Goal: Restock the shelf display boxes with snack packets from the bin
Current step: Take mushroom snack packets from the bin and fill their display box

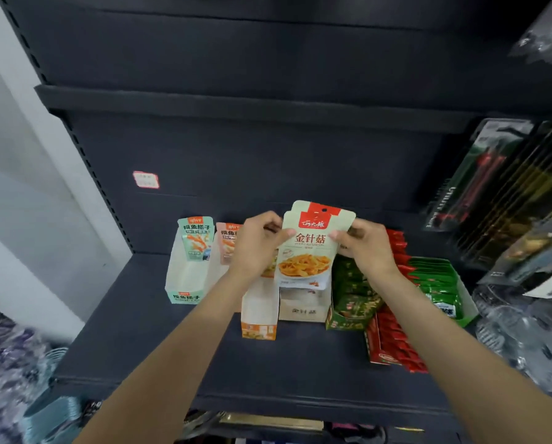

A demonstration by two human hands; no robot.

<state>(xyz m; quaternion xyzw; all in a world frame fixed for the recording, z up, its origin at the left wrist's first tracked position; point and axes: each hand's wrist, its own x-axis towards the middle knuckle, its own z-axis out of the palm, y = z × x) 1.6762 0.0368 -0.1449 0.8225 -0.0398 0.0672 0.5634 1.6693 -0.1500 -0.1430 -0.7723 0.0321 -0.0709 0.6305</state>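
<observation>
A small stack of beige snack packets [306,248] with a red top label and a picture of yellow mushrooms is held upright over a beige display box [302,310] on the dark shelf [178,354]. My left hand [255,243] pinches the stack's left edge. My right hand [362,243] pinches its right edge. The packets' lower ends reach into the box. The bin is not in view.
Left of the beige box stand an orange-white box [259,318] and a mint-green box [185,283], each holding few packets. To the right are full green [351,299], red [393,344] and bright green [441,290] boxes. Hanging utility-knife packs [492,187] and clear plastic ware [524,331] crowd the right.
</observation>
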